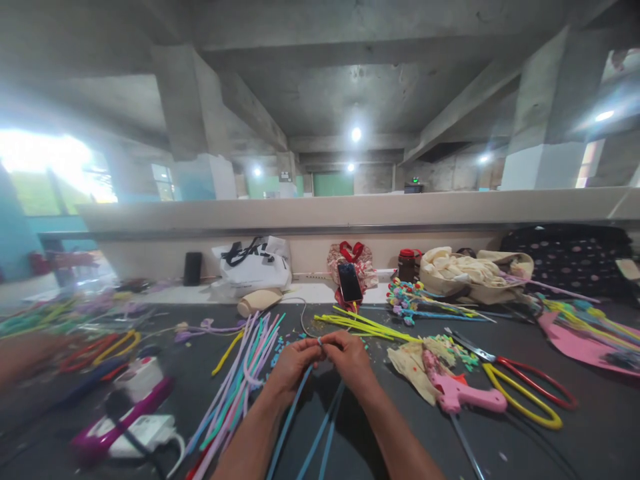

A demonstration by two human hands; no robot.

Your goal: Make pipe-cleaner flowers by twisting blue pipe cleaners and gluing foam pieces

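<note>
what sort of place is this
Probably a craft workshop in a large hall: bundled coloured stems and what looks like a pink glue gun lie on a dark worktop, under bare concrete beams.

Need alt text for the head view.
A person's left hand and right hand, close together over a black table, hold a thin blue strip. Pastel strips lie to the left; a pink glue gun and scissors to the right.

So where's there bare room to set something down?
The dark table looks mostly bare between the right forearm and pink glue gun, and at lower right, nearer than the scissors. The left side is crowded: fuzzy stems and a power strip.
</note>
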